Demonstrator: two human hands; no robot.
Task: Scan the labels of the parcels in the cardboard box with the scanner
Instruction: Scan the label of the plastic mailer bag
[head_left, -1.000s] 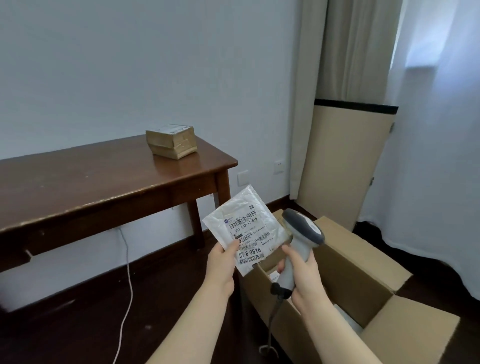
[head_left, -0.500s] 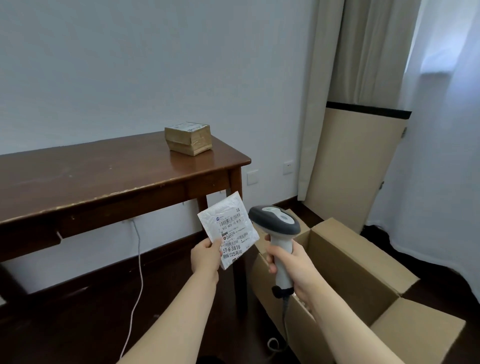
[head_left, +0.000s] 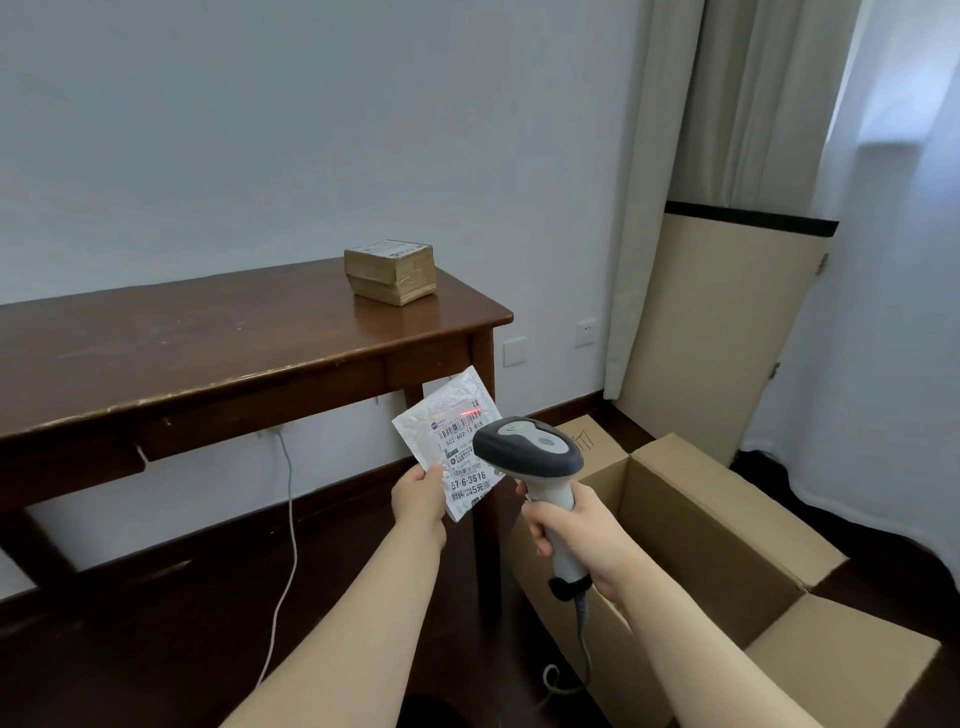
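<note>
The white parcel (head_left: 451, 441), a flat pouch with a printed label, is held up just left of the cardboard box (head_left: 727, 551), in front of the wooden table's (head_left: 218, 343) leg. The left hand (head_left: 420, 498) pinches its lower left corner between thumb and fingers. The right hand (head_left: 574, 535) is clenched around the grip of the scanner (head_left: 530, 453), whose head overlaps the pouch's right edge. The box stands open, flaps out; what shows of its inside is bare cardboard, the bottom hidden. A red scan line (head_left: 471, 412) now glows by the label's top barcode; half a second ago there was none. Counted: one pouch, one scanner, one open box, and one taped brown parcel (head_left: 390, 270) on the table.
</note>
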